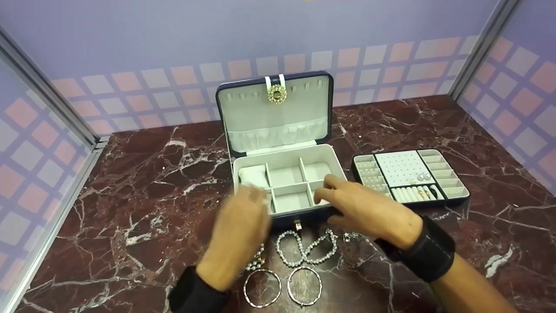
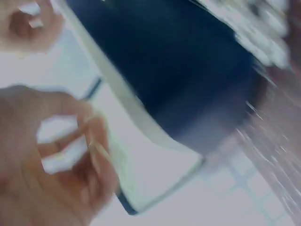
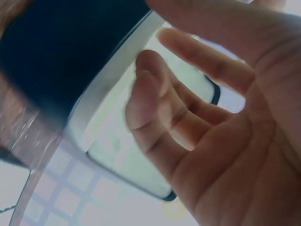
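Left hand [image 1: 241, 221]: blurry over the front-left part of the box [image 1: 282, 221], can't tell if it's gripping
Right hand [image 1: 367, 208]: loosely bent, nothing held, by the front-right part
Box lid: up

A reddish-brown, white-veined tabletop [image 1: 165, 195] carries an open jewelry box [image 1: 284, 174] and, just beside it, a compartment tray [image 1: 399, 167]. Silvery beaded loops [image 1: 304, 257] and two bangles [image 1: 288, 287] lie nearer.
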Demonstrator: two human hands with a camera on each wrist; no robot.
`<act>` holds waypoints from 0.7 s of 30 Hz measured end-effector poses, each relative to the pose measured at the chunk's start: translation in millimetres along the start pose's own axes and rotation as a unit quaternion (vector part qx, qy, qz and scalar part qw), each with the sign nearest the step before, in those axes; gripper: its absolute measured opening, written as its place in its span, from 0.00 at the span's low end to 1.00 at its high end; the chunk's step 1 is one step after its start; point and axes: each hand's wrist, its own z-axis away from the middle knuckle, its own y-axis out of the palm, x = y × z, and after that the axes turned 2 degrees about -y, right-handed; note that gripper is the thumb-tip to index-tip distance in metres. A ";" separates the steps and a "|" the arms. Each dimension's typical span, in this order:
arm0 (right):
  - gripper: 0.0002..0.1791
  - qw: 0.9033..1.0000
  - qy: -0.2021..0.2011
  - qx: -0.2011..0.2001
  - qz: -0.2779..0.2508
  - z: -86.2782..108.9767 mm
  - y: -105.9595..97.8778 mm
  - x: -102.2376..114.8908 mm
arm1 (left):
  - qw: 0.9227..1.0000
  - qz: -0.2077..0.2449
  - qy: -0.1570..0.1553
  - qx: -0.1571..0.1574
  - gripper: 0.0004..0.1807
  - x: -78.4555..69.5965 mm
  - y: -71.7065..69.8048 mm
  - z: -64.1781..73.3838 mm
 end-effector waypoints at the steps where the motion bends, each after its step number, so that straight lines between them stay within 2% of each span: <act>1: 0.21 1.000 -0.010 -0.005 0.005 0.0 0.8 2.4 | 0.999 0.005 0.025 0.021 0.06 -6.2 1.8 2.3; 2: 0.19 1.000 -0.020 -0.007 0.007 0.1 1.7 4.4 | 0.998 0.013 0.044 0.046 0.06 -12.6 3.9 5.0; 3: 0.17 0.999 -0.031 -0.009 0.007 -0.1 2.8 6.2 | 0.995 -0.007 0.083 0.057 0.07 -17.5 6.9 8.1; 5: 0.12 0.999 -0.048 0.000 0.001 -0.4 5.7 8.7 | 0.990 0.000 0.094 0.101 0.07 -28.0 13.0 14.2; 7: 0.09 0.998 -0.063 0.016 -0.007 -1.3 9.5 10.8 | 0.988 -0.010 0.093 0.120 0.08 -35.7 20.0 19.4; 9: 0.07 0.997 -0.070 0.034 -0.015 -3.0 13.5 13.4 | 0.989 -0.025 0.081 0.124 0.09 -40.7 26.9 23.7; 12: 0.06 0.995 -0.074 0.058 -0.014 -5.5 19.8 17.1 | 0.991 -0.057 0.065 0.106 0.13 -43.9 36.2 28.0; 16: 0.07 0.995 -0.080 0.059 -0.005 -7.6 27.6 20.6 | 0.993 -0.074 0.035 0.084 0.19 -45.5 42.4 30.7; 21: 0.09 0.995 -0.085 0.051 -0.005 -8.7 36.2 20.9 | 0.991 -0.089 0.023 0.102 0.21 -49.9 43.2 29.9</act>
